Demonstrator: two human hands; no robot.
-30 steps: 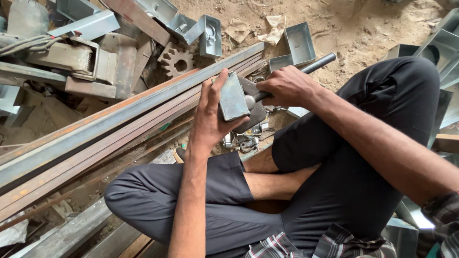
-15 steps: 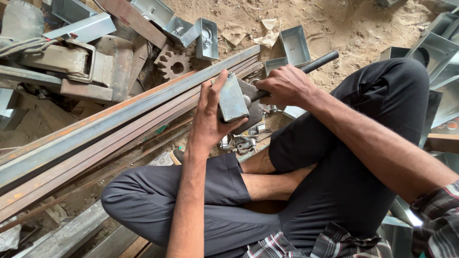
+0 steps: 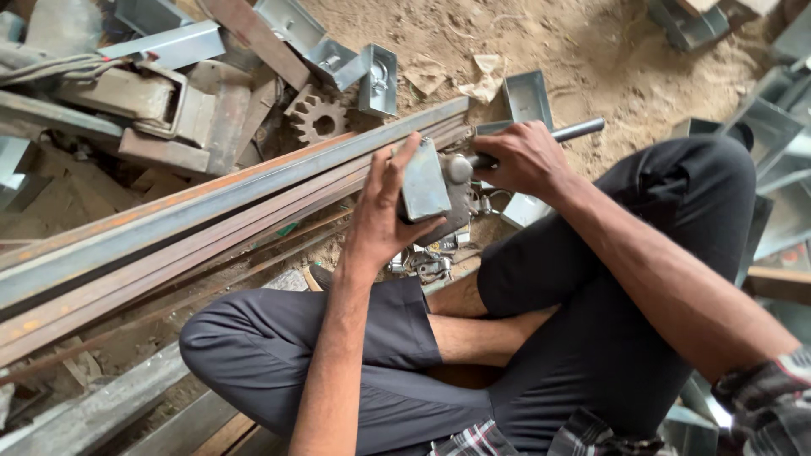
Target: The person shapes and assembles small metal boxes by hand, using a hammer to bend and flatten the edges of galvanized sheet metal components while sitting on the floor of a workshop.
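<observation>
The left hand (image 3: 382, 221) clasps a small grey sheet-metal box (image 3: 425, 181) upright above the long rusty steel bars (image 3: 211, 211) — the right hand (image 3: 522, 158), just beside it, grips a dark metal rod (image 3: 541, 139) whose long axis points rightward — away from the box.

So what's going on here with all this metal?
A person sits cross-legged on sandy ground among scrap steel. Their left hand grips a small grey metal box, held up against the long steel bars. The right hand holds a dark rod-like tool whose rounded end meets the box. A rusty gear and more metal boxes lie beyond.
</observation>
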